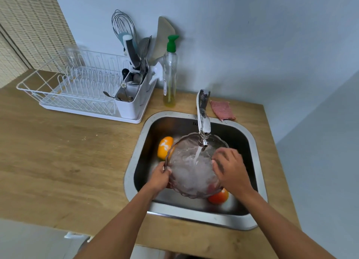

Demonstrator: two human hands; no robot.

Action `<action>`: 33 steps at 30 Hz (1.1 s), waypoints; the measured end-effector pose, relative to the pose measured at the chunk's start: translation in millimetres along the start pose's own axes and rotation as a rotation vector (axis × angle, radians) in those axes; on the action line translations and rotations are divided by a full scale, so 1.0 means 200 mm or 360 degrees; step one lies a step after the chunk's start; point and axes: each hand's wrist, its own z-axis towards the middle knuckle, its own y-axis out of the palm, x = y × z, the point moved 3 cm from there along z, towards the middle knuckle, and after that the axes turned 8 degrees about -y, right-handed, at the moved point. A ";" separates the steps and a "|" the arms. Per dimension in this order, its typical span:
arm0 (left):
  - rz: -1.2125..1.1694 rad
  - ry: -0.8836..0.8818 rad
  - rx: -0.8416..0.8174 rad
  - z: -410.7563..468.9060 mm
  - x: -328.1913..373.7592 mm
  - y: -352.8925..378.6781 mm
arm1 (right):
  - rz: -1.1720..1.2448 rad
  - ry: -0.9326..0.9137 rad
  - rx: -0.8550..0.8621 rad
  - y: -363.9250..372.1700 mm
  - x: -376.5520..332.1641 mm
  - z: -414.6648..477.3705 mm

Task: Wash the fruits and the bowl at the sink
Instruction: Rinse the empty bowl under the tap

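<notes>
1. The glass bowl is held tilted in the sink under the running tap. The left hand grips its left rim. The right hand is blurred at the right rim with its fingers bent; I cannot tell whether it grips or rubs.
2. Wet glass may slip, strike the steel or the spout, and chip.
3. Water hitting the tilted bowl could splash onto the bench.
4. The orange fruit and red fruit lie in the sink beside and partly under the bowl, so a dropped bowl could bruise them.
5. No writing is legible: the soap bottle tag and a mark on the sink's back wall are too small.
</notes>
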 end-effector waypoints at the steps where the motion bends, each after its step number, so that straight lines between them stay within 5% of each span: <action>1: -0.0023 -0.0039 -0.0013 0.00 0.00 0.03 | -0.0044 0.0069 0.0094 -0.02 0.02 0.01; 7: -0.0077 -0.0204 -0.0106 0.02 -0.03 0.14 | 0.0921 0.1265 -0.0404 -0.05 0.17 -0.01; 17: -0.0498 -0.0229 -0.0284 0.01 0.08 0.34 | 0.0958 0.1436 0.0045 -0.13 0.26 -0.09; 23: -0.0602 -0.0209 -0.0295 0.01 0.09 0.32 | 0.1139 0.1481 -0.0066 -0.07 0.28 -0.14; 33: -0.0291 0.0027 -0.0305 -0.13 0.26 0.06 | 0.2118 0.2062 -0.0186 0.37 0.06 -0.19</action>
